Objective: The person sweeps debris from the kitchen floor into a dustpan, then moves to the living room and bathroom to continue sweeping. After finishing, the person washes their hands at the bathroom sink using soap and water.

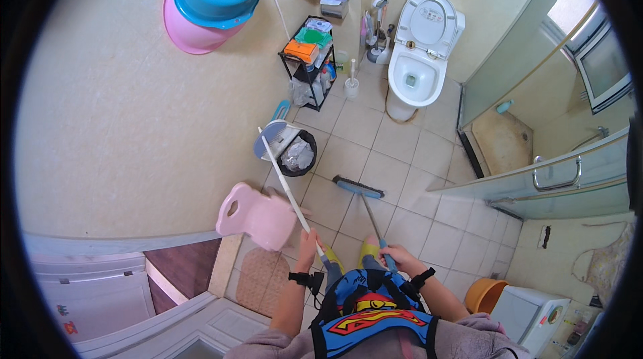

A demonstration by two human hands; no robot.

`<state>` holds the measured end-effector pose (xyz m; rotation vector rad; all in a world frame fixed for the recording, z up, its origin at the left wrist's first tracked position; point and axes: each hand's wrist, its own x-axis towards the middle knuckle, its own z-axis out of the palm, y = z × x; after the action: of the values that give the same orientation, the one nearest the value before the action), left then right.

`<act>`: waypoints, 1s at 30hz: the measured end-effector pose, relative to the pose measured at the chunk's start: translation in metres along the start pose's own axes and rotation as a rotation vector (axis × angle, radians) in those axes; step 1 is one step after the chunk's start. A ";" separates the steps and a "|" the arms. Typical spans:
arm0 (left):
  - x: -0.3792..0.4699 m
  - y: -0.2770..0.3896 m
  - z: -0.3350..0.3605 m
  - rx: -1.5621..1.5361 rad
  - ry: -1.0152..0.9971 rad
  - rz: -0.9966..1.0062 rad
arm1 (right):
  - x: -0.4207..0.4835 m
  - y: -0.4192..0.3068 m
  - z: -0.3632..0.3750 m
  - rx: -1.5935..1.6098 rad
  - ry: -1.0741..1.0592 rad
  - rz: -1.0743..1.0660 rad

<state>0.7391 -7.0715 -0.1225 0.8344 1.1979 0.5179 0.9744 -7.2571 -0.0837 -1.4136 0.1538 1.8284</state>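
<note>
My left hand [310, 247] grips the white pole of a long-handled dustpan [273, 140]. The toothed, blue-and-white pan is tilted at the rim of a trash bin [313, 158] lined with a black bag; I cannot tell whether they touch. Crumpled pale waste [298, 154] fills much of the bin. In my right hand [396, 257] is the blue grip of a broom [360, 188]. Its blue head with dark bristles rests on the tiled floor [387, 173], ahead of my yellow-green slippers [369, 251].
A pink plastic chair [258, 216] stands left, beside a bath mat [266, 278]. Farther off are a black rack [306, 75] of supplies, a toilet brush [352, 86] and a toilet [393, 77] with its lid up. A glass shower door [557, 175] juts in from the right.
</note>
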 end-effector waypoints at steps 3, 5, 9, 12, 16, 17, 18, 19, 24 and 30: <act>0.011 -0.012 -0.002 -0.016 0.003 -0.021 | 0.010 0.012 -0.004 0.029 0.012 0.034; 0.024 -0.013 -0.006 -0.183 -0.022 -0.054 | 0.019 0.018 -0.008 0.046 0.007 0.039; 0.031 -0.003 -0.014 -0.324 -0.048 -0.078 | 0.035 0.016 -0.008 0.079 0.070 0.021; 0.020 0.010 -0.019 -0.294 -0.115 -0.047 | 0.015 0.000 -0.006 -0.074 0.099 -0.075; 0.007 0.032 -0.031 -0.334 -0.136 -0.048 | -0.078 -0.018 -0.010 -0.304 0.025 -0.108; 0.006 0.037 -0.035 -0.360 -0.157 -0.028 | -0.102 -0.021 -0.008 -0.358 0.023 -0.141; 0.004 0.042 -0.039 -0.392 -0.186 0.003 | -0.126 -0.023 -0.005 -0.421 0.015 -0.162; 0.003 0.047 -0.042 -0.401 -0.186 -0.001 | -0.144 -0.026 -0.002 -0.475 -0.005 -0.179; 0.002 0.068 -0.051 -0.519 -0.212 -0.054 | -0.172 -0.042 0.008 -0.477 -0.077 -0.227; 0.000 0.080 -0.056 -0.504 -0.310 -0.098 | -0.106 -0.060 0.022 -0.518 -0.137 -0.358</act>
<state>0.6920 -7.0075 -0.0662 0.4021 0.7693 0.5559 1.0023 -7.2593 0.0374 -1.5252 -0.6461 1.7156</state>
